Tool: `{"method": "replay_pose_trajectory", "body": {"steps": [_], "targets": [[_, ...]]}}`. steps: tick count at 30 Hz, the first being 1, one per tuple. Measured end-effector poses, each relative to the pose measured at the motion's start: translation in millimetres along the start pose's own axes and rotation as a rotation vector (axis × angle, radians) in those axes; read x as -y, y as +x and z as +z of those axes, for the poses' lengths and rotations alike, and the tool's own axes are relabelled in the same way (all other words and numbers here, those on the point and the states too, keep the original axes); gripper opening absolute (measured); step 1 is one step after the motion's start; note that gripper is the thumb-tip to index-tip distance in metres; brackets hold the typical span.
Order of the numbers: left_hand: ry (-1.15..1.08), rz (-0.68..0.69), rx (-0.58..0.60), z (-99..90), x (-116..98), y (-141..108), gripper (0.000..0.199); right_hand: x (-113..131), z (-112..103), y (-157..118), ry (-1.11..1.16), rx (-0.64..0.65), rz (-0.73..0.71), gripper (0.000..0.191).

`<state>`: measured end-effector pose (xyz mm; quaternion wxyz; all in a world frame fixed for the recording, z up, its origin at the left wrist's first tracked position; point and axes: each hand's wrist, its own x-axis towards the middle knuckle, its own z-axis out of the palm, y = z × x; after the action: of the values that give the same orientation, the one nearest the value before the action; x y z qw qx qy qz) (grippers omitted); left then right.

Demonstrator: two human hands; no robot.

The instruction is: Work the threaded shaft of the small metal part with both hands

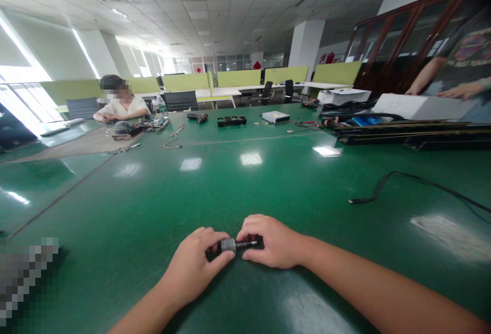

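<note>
Over the table (268,185), left fingers (225,258) hold a cylinder (228,244), right fingers (251,256) curl narrowly alongside.

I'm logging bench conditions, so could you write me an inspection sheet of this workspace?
Surface: green tabletop, glossy, seam at left.
Items in hand: dark cylindrical part with a slim metal tip.
Clutter: power drill, silver box, long black rails beyond.
Hands: left hand grips the part's thick end; right hand curls around its tip, contact unclear.
Cables: black cable loose at right; pale cord farther off, left.
Surroundings: seated person, far left; standing person, right, at a white box.
</note>
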<state>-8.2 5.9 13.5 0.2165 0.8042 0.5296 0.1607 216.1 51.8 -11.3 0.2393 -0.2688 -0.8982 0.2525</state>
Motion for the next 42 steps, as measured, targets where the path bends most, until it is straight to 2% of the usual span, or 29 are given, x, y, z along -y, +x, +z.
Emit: {"method": "replay_pose_trajectory", "body": {"steps": [18, 33, 42], "targets": [[0.000, -0.031, -0.028, 2.2, 0, 2, 0.024, -3, 1, 2, 0.007, -0.009, 0.035, 0.017], [0.076, 0.057, -0.103, 5.7, 3, 2, 0.024, -10, 4, 8, -0.002, -0.051, 0.018, 0.016], [0.096, 0.063, -0.134, 9.7, 6, 4, 0.024, -14, 4, 8, -0.001, -0.059, 0.016, 0.016]]}}
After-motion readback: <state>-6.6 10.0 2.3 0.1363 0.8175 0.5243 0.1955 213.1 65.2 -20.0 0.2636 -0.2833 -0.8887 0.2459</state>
